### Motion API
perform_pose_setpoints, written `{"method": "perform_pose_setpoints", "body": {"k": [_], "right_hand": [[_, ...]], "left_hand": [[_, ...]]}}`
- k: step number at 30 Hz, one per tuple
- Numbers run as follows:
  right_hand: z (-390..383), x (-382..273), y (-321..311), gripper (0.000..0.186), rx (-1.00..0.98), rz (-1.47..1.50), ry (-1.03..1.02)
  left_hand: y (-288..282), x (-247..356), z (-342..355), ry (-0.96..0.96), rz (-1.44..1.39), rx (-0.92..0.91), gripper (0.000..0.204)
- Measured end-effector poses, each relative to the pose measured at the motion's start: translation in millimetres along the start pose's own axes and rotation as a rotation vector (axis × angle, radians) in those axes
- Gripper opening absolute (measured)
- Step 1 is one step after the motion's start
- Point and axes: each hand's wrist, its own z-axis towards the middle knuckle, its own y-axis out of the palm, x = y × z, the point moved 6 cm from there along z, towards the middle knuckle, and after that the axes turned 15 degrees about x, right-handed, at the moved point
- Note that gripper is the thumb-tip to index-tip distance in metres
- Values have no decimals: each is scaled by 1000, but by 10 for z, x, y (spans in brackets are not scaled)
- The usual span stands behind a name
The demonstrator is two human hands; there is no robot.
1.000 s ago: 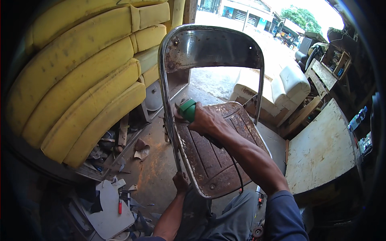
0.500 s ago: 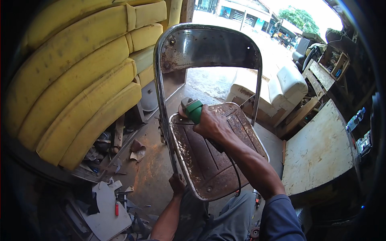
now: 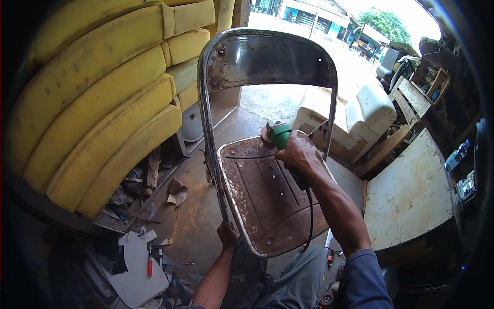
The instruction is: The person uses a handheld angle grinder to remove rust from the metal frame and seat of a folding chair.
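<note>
A rusty metal chair (image 3: 252,201) with a chrome tube frame stands in front of me, its dark backrest (image 3: 267,59) marked by rust. My right hand (image 3: 297,153) is closed round a green angle grinder (image 3: 279,134), whose brownish disc is at the back edge of the seat, near its middle; I cannot tell whether it touches. A black cord hangs from the grinder. My left hand (image 3: 227,234) is closed on the chair's left frame tube, low down beside the seat's front corner.
Yellow foam padding (image 3: 92,103) is piled at the left, above scattered scraps and a white board (image 3: 134,273) with a red-handled tool (image 3: 150,266). At right are a pale panel (image 3: 401,195), a white sofa (image 3: 368,116) and wooden clutter (image 3: 422,92). A bright street shows beyond.
My right hand has moved the grinder rightward along the seat's back edge from the left corner toward the middle. My left hand still holds the frame.
</note>
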Motion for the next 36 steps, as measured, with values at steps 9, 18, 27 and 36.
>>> {"method": "perform_pose_setpoints", "body": {"k": [9,18,27,36], "right_hand": [[-279,-727,5,67,-111,87,-231],[-442,-1085,98,64,-91,136,-347],[-2,-350,-13,79,-84,18,-49],[379,428,-81,89,-25,-94,159]], "left_hand": [[7,-17,37,-7,-55,-5,64],[54,-98,21,-134,-137,-25,57],[45,-49,29,-150,-103,-20,55],[50,-52,39,-126,-74,-6,61]]}}
